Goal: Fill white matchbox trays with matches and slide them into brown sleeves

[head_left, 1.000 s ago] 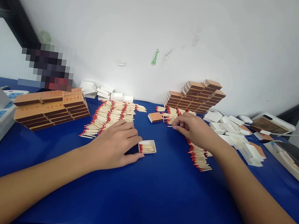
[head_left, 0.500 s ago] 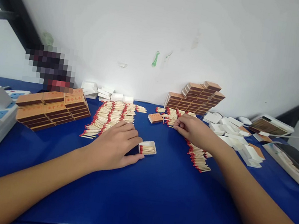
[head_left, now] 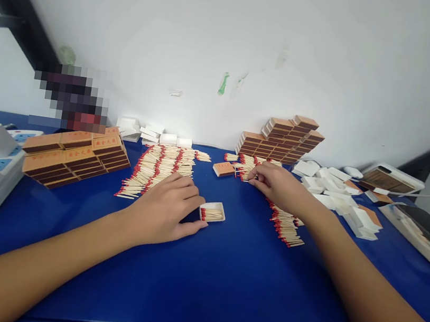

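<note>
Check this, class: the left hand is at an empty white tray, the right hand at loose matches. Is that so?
Not quite: the white tray is not empty; the head view shows red-headed matches in it. The left hand is at it, and the right hand at loose matches, as stated.

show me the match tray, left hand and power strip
Match tray [head_left: 213,205]: head view, inside of its far wall
Left hand [head_left: 168,209]: head view, on its back
Power strip [head_left: 5,187]: head view, white casing
</note>
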`<state>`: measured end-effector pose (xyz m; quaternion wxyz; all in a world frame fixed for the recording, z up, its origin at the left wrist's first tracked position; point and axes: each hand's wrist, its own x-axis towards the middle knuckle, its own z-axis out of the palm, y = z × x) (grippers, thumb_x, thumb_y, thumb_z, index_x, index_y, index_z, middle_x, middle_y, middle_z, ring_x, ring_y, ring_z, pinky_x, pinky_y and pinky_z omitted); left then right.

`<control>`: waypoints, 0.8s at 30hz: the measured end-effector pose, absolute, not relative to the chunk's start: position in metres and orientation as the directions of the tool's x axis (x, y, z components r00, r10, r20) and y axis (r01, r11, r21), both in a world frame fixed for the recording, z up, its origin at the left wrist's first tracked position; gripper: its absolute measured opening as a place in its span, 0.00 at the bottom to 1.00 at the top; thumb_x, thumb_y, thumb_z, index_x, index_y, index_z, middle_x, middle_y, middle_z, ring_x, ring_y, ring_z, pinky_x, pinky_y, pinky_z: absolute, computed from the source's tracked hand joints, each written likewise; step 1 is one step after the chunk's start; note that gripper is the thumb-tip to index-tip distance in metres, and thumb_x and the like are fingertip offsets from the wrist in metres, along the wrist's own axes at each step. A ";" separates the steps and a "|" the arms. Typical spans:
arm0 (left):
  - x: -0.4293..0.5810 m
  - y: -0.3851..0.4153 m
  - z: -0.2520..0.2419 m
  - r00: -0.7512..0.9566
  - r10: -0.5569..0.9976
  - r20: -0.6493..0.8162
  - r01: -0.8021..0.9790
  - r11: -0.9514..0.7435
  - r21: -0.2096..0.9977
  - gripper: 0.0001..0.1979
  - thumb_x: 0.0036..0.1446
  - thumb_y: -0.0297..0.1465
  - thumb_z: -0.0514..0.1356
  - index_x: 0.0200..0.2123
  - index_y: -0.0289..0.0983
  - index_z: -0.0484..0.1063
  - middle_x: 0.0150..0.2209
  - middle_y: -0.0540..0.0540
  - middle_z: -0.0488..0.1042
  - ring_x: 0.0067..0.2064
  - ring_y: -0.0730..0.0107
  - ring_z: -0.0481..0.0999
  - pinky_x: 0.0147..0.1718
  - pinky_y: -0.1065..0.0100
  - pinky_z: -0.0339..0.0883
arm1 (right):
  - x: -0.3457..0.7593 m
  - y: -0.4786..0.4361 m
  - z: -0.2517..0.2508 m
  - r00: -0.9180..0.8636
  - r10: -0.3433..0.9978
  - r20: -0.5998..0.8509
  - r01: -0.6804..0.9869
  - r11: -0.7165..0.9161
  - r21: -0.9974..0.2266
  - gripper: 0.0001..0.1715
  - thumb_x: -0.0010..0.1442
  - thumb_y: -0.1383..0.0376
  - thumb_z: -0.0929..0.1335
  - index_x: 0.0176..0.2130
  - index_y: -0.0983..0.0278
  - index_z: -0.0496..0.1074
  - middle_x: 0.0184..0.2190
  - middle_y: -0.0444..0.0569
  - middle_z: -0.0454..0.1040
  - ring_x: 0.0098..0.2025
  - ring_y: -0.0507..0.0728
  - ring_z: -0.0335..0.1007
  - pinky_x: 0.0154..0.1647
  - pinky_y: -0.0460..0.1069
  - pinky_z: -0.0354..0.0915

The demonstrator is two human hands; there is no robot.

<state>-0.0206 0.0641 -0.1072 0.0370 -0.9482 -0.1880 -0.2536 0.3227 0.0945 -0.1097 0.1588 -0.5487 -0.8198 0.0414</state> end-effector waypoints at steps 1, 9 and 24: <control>-0.020 0.064 -0.107 0.801 0.338 0.495 0.377 -0.926 0.023 0.16 0.71 0.42 0.62 0.46 0.33 0.81 0.38 0.42 0.80 0.43 0.58 0.76 0.47 0.57 0.70 | 0.323 0.095 -0.110 -0.350 0.911 0.216 0.885 0.398 -0.244 0.09 0.70 0.62 0.65 0.40 0.60 0.75 0.39 0.54 0.76 0.41 0.62 0.71 0.39 0.54 0.62; -0.021 0.065 -0.107 0.804 0.343 0.486 0.379 -0.925 0.026 0.16 0.72 0.42 0.62 0.46 0.34 0.81 0.38 0.43 0.80 0.43 0.58 0.76 0.47 0.57 0.70 | 0.322 0.095 -0.110 -0.356 0.906 0.228 0.872 0.410 -0.267 0.09 0.70 0.62 0.66 0.40 0.60 0.75 0.40 0.55 0.77 0.42 0.63 0.72 0.41 0.54 0.64; -0.021 0.065 -0.108 0.808 0.352 0.472 0.386 -0.922 0.028 0.16 0.72 0.42 0.62 0.47 0.35 0.81 0.38 0.43 0.80 0.43 0.58 0.77 0.48 0.57 0.70 | 0.319 0.093 -0.106 -0.374 0.901 0.219 0.861 0.426 -0.280 0.11 0.71 0.62 0.66 0.40 0.61 0.77 0.41 0.56 0.78 0.42 0.62 0.73 0.43 0.55 0.66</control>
